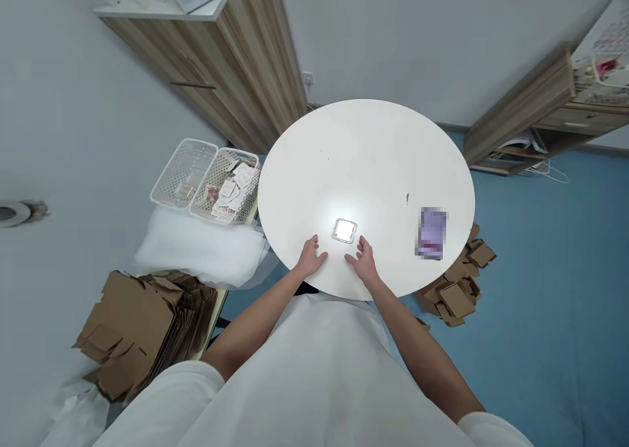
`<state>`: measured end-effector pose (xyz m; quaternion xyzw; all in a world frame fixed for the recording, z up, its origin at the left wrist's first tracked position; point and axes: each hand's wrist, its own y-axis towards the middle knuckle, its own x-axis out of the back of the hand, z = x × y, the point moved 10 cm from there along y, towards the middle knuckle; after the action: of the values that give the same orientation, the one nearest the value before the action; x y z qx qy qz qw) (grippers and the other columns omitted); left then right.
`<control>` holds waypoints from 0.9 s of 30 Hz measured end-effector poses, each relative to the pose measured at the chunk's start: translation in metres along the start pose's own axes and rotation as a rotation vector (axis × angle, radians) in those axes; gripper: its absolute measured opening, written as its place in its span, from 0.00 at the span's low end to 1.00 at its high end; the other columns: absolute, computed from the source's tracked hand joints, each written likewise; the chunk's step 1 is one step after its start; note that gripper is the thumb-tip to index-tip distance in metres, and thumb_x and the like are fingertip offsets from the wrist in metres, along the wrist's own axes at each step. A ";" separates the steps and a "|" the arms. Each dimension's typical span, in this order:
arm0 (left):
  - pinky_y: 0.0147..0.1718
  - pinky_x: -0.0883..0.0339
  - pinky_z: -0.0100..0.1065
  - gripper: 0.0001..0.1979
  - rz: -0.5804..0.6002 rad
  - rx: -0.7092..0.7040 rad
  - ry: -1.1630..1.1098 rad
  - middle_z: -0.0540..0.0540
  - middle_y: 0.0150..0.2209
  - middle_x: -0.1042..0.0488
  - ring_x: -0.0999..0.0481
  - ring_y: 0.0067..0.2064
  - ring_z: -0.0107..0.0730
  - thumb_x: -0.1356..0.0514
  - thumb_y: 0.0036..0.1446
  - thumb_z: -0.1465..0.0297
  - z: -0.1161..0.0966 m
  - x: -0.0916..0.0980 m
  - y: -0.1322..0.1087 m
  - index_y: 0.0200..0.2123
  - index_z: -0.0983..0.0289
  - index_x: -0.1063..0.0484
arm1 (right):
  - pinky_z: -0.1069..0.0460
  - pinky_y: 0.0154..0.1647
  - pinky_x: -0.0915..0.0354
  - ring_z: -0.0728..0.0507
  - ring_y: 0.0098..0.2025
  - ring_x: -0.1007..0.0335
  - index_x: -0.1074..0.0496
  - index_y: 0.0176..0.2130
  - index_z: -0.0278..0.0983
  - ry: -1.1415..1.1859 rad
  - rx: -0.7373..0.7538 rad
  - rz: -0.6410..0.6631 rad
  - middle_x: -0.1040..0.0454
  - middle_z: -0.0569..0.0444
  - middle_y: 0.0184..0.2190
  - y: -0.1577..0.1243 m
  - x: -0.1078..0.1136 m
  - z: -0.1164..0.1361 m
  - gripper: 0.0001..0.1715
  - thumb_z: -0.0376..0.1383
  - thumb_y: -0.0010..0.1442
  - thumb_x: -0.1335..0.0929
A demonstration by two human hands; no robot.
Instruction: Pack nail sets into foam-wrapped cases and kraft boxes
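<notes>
A wood-grain cabinet (255,60) is standing beside a pale wall (383,34); a blue floor (540,257) is lying below a round table (363,152).

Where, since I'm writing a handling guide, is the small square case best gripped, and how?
Probably by its side edges, left hand from the left, right hand from the right: the case lies flat on the table, with both sides clear.

No readable text or numbers.

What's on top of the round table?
A small square item lies between the left hand and right hand; a pixelated purple item lies to the right, a small dark mark near it. Whatever is beneath the two items is covered.
</notes>
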<state>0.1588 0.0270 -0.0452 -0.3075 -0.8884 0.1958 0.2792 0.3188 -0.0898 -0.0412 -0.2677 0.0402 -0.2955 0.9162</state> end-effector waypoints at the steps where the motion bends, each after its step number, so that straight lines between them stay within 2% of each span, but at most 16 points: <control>1: 0.50 0.42 0.39 0.34 -0.009 0.001 -0.005 0.62 0.56 0.44 0.39 0.55 0.39 0.40 0.50 0.67 0.004 0.002 -0.004 0.58 0.60 0.50 | 0.44 0.59 0.47 0.41 0.61 0.51 0.51 0.60 0.46 -0.008 0.007 0.007 0.51 0.51 0.59 0.000 0.000 0.000 0.46 0.42 0.45 0.31; 8: 0.49 0.40 0.39 0.29 0.001 -0.004 -0.045 0.62 0.57 0.41 0.35 0.54 0.40 0.40 0.49 0.66 0.009 0.015 -0.019 0.55 0.61 0.42 | 0.42 0.59 0.47 0.40 0.61 0.52 0.54 0.61 0.45 -0.060 0.022 -0.003 0.52 0.49 0.60 0.003 0.000 -0.002 0.48 0.42 0.45 0.31; 12: 0.45 0.36 0.39 0.25 0.068 -0.011 -0.062 0.61 0.51 0.33 0.29 0.47 0.40 0.38 0.47 0.65 0.015 0.031 -0.020 0.50 0.62 0.36 | 0.43 0.58 0.45 0.40 0.60 0.50 0.53 0.60 0.42 -0.134 0.073 -0.154 0.52 0.47 0.60 -0.008 0.004 0.009 0.43 0.42 0.49 0.34; 15: 0.41 0.34 0.38 0.24 0.063 -0.046 -0.089 0.60 0.46 0.29 0.27 0.42 0.37 0.37 0.45 0.65 0.023 0.056 -0.025 0.47 0.62 0.33 | 0.44 0.54 0.42 0.41 0.56 0.46 0.50 0.58 0.41 -0.195 0.189 -0.248 0.48 0.46 0.58 -0.025 -0.008 0.027 0.38 0.41 0.50 0.35; 17: 0.38 0.33 0.37 0.23 0.053 -0.081 -0.100 0.59 0.44 0.28 0.26 0.39 0.36 0.37 0.45 0.65 0.028 0.078 -0.030 0.46 0.62 0.33 | 0.45 0.50 0.39 0.41 0.52 0.42 0.48 0.57 0.40 -0.209 0.257 -0.258 0.44 0.46 0.55 -0.035 -0.028 0.037 0.35 0.41 0.50 0.36; 20: 0.36 0.33 0.36 0.23 0.049 -0.117 -0.102 0.60 0.45 0.29 0.26 0.38 0.37 0.38 0.46 0.64 0.042 0.115 -0.041 0.47 0.62 0.33 | 0.47 0.43 0.37 0.44 0.43 0.36 0.45 0.55 0.39 -0.202 0.291 -0.210 0.39 0.46 0.52 -0.045 -0.071 0.044 0.32 0.41 0.51 0.37; 23: 0.38 0.33 0.38 0.23 0.023 -0.109 -0.082 0.61 0.46 0.29 0.26 0.40 0.39 0.40 0.48 0.63 0.065 0.154 -0.051 0.49 0.62 0.34 | 0.49 0.36 0.36 0.47 0.33 0.36 0.43 0.53 0.38 -0.207 0.278 -0.124 0.36 0.46 0.48 -0.049 -0.122 0.044 0.30 0.41 0.51 0.37; 27: 0.41 0.35 0.37 0.25 -0.016 -0.066 -0.023 0.61 0.48 0.30 0.29 0.45 0.42 0.42 0.49 0.62 0.097 0.199 -0.061 0.51 0.63 0.36 | 0.51 0.29 0.37 0.49 0.27 0.38 0.39 0.50 0.37 -0.205 0.254 -0.011 0.33 0.47 0.44 -0.051 -0.187 0.040 0.28 0.42 0.50 0.36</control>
<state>-0.0581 0.0950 -0.0133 -0.3072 -0.8999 0.1677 0.2601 0.1478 -0.0006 0.0031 -0.1789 -0.0927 -0.2743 0.9403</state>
